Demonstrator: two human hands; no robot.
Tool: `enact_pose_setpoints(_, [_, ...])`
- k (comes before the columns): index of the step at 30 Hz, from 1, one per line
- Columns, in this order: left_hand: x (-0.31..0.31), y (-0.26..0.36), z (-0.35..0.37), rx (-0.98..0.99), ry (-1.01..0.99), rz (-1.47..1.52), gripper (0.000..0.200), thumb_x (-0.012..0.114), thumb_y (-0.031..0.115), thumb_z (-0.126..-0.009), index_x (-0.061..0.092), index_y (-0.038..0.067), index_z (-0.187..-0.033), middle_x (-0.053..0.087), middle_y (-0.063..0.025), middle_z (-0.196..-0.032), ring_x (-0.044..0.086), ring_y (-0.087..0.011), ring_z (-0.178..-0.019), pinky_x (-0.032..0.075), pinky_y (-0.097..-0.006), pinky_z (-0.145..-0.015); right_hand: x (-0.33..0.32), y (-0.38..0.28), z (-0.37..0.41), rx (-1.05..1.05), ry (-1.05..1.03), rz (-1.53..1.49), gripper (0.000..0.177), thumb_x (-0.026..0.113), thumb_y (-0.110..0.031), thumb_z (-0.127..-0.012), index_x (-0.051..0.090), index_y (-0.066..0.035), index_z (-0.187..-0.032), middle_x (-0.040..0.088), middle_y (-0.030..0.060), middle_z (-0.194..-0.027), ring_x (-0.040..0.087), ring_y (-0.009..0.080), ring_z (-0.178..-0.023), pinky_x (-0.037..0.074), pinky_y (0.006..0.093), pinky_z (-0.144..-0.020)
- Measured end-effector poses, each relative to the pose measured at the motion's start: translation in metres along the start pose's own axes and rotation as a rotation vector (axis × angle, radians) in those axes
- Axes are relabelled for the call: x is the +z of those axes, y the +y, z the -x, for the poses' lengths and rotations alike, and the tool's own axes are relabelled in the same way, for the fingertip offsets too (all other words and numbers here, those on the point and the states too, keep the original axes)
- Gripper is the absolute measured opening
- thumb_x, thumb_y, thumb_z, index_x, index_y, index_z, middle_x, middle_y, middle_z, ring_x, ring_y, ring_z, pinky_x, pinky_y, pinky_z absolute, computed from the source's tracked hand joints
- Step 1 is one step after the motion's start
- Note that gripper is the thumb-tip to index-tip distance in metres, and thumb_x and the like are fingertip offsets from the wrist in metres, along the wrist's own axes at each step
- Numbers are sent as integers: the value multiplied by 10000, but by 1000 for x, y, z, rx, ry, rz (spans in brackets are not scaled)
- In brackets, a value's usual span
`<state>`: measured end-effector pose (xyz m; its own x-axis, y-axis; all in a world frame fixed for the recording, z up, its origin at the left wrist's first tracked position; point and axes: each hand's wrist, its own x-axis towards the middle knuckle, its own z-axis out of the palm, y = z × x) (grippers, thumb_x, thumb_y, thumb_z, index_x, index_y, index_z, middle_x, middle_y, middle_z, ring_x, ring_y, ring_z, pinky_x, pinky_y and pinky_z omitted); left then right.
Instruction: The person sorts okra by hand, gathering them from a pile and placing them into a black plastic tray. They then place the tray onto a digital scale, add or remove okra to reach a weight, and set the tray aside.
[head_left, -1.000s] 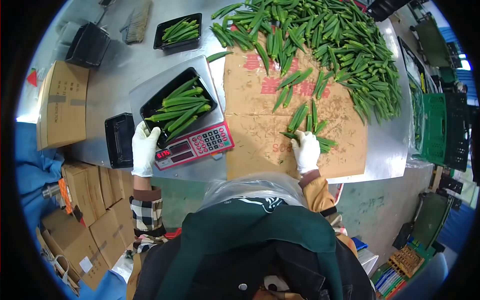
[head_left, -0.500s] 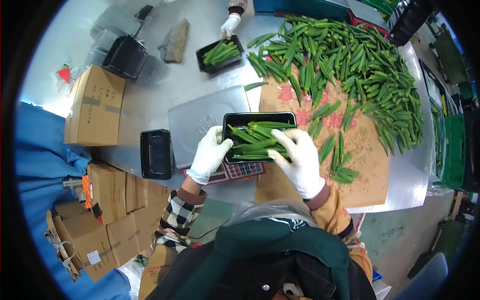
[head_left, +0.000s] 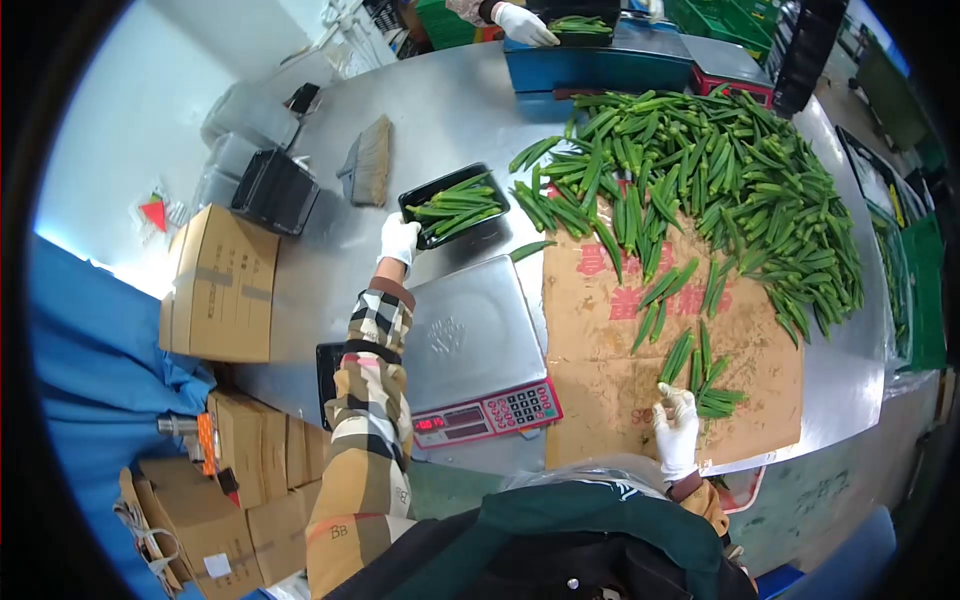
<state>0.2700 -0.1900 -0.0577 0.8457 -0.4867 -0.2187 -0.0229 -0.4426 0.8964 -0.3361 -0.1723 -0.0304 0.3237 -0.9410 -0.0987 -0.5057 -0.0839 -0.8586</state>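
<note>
My left hand [head_left: 399, 240], in a white glove, grips the near left corner of a black plastic tray [head_left: 430, 240] on the metal table. Several green okra pods [head_left: 455, 207] lie lengthwise in it. Lower right, my gloved right hand [head_left: 676, 432] hovers by a small group of okra [head_left: 718, 402] on the flattened cardboard [head_left: 600, 400]. Its fingers are bent but apart, with nothing visible between them. Between my arms sits a scale with a metal plate [head_left: 470, 325] and a red keypad panel [head_left: 490, 412]. A single okra pod [head_left: 531, 250] lies beyond the plate.
A large okra heap [head_left: 700, 190] covers the far right. A brush [head_left: 368, 165], stacked black trays [head_left: 275, 192] and a cardboard box [head_left: 222, 285] stand left. My left sleeve partly hides another black tray [head_left: 328, 380]. Across the table, a co-worker's gloved hand [head_left: 525, 24] holds an okra tray [head_left: 580, 30].
The tray between both my hands has left the scale area. My left hand has reached forward to the tray's present spot; my right hand moved right toward loose okra. The co-worker's hand has drawn back.
</note>
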Motion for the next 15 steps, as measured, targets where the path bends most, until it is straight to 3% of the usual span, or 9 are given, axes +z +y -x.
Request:
enact_pose_setpoints(1, [5, -22, -22, -50, 19, 52, 342, 631, 16, -865, 598, 16, -1205, 690, -105, -984, 690, -235, -801, 582, -383, -619, 2, 5, 3, 11, -4, 3, 396, 670, 64, -828, 654, -38, -1210, 598, 100, -1114, 603, 233, -996, 511, 309, -844])
enact_pose_setpoints(2, [-1, -78, -79, -23, -92, 112, 476, 642, 44, -881, 519, 37, -1340, 680, -122, -1081, 696, -273, -849, 582, -436, -689, 2, 8, 5, 24, -9, 7, 392, 669, 62, -830, 655, -38, -1208, 597, 101, -1117, 600, 233, -998, 510, 309, -842])
enact_pose_setpoints(4, [-2, -20, -8, -175, 48, 301, 713, 729, 125, -859, 393, -40, -1465, 651, -153, -1076, 658, -244, -864, 575, -385, -734, -3, 9, 5, -30, 15, 33, 376, 665, 58, -830, 655, -33, -1195, 601, 102, -1130, 599, 243, -1034, 510, 322, -858])
enact_pose_setpoints(5, [-7, -8, 5, -69, 33, 173, 912, 776, 197, -848, 237, -56, -1540, 589, -189, -1247, 627, -238, -953, 555, -382, -780, -5, 11, 3, -64, 36, 45, 374, 665, 58, -828, 655, -32, -1191, 601, 100, -1131, 601, 246, -1039, 511, 327, -863])
enact_pose_setpoints(6, [-17, -46, -33, 49, 34, 51, 971, 815, 259, -822, 243, -61, -1538, 522, -209, -1351, 594, -229, -1016, 535, -362, -793, -9, 15, 4, -90, 64, 59, 371, 665, 58, -826, 656, -32, -1187, 601, 98, -1133, 602, 249, -1044, 511, 332, -867])
enact_pose_setpoints(8, [-24, 13, 33, 58, -48, -100, 931, 795, 369, -842, 297, 6, -1540, 490, -172, -1425, 574, -213, -1108, 531, -350, -804, -17, 36, 5, -66, 86, 94, 281, 657, 20, -837, 679, -20, -1114, 638, 149, -1057, 633, 318, -994, 514, 360, -884])
enact_pose_setpoints(9, [-27, 27, 51, 3, -144, -89, 814, 723, 358, -906, 297, 120, -1557, 400, -80, -1542, 485, -254, -1308, 471, -430, -976, -21, 49, 8, -72, 107, 73, 246, 655, 1, -844, 684, -18, -1088, 650, 171, -1021, 636, 340, -980, 513, 370, -884])
enact_pose_setpoints(11, [-18, 42, 83, 18, -184, -10, 731, 692, 335, -938, 341, 106, -1537, 492, -91, -1456, 571, -203, -1202, 480, -399, -963, -32, 61, 11, -34, 157, 81, 240, 662, 2, -836, 683, -22, -1074, 656, 164, -1027, 633, 341, -996, 513, 383, -887])
enact_pose_setpoints(15, [33, 76, 158, 78, -353, -1, 551, 654, 285, -977, 468, 82, -1455, 602, -70, -1327, 606, -146, -1118, 487, -330, -933, -65, 81, 9, -182, 347, 577, 318, 689, -34, -788, 690, -84, -1103, 660, 102, -1078, 614, 315, -1029, 487, 431, -893])
